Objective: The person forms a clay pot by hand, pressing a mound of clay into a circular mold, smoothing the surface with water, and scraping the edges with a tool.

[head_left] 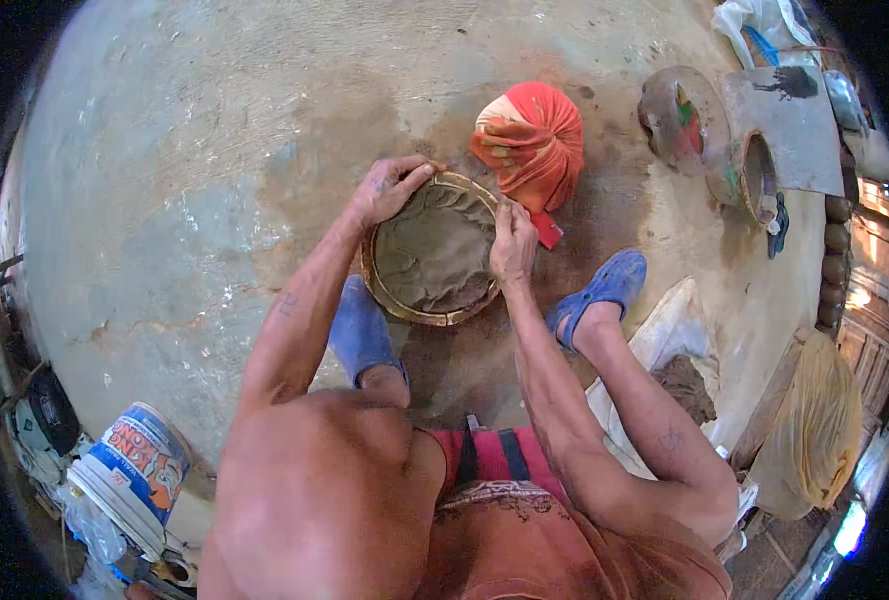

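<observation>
A round, brown-rimmed mould [367, 262] holds grey, wet clay [427, 250] with an uneven surface, between my feet in blue clogs [605, 285]. My left hand [390, 188] grips its far-left rim, thumb near the top edge. My right hand [513, 240] is closed on its right rim. An orange-red cloth bundle [535, 140] lies just beyond my right hand, with a red piece at its lower end.
At the upper right are a round container [670, 120], a grey board [795, 150] and a second ring-shaped item [760, 175]. A white sack with dark material [690, 385] and a tan bundle [810, 430] lie right; a bucket [135, 470] stands lower left.
</observation>
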A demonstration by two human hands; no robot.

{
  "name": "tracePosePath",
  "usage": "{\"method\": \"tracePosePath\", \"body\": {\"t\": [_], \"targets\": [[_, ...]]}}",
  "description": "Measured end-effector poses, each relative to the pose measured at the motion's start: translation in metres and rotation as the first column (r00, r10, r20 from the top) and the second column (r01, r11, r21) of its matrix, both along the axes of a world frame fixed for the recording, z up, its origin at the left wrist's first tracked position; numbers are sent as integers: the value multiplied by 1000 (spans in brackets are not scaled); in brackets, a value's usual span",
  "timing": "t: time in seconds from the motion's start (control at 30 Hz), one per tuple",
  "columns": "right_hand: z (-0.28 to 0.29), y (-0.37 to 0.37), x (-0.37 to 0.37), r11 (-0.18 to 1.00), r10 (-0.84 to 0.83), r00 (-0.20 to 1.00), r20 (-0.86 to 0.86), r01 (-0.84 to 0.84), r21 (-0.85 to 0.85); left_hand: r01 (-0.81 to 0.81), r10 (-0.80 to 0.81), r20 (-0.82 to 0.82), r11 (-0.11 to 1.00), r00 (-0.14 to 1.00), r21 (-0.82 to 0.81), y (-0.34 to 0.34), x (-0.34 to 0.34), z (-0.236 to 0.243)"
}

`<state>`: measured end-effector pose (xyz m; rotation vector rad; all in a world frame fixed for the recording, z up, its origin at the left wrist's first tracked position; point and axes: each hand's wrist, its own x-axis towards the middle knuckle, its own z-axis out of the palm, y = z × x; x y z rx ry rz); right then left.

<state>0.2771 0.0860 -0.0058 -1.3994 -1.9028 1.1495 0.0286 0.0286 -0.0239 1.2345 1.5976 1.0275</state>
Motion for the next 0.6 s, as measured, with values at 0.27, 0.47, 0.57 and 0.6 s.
{"method": "tracePosePath", "body": {"t": [0.27, 0.47, 0.57, 0.6], "targets": [[3, 3, -3, 978, 24, 999, 33, -30, 206, 177, -177, 10, 979, 984, -97, 3, -4, 16], [59, -89, -34, 838, 440, 880, -180, -331, 433, 218, -190, 319, 974, 928, -53, 8, -3, 15], [28, -132, -47, 649, 761, 601, -245, -702, 295, 202, -168, 336, 977, 927, -70, 6, -6, 16], [25, -137, -54, 597, 802, 548, -237, -727, 340, 200, -165, 342, 977, 925, -71, 7, -7, 16]]}}
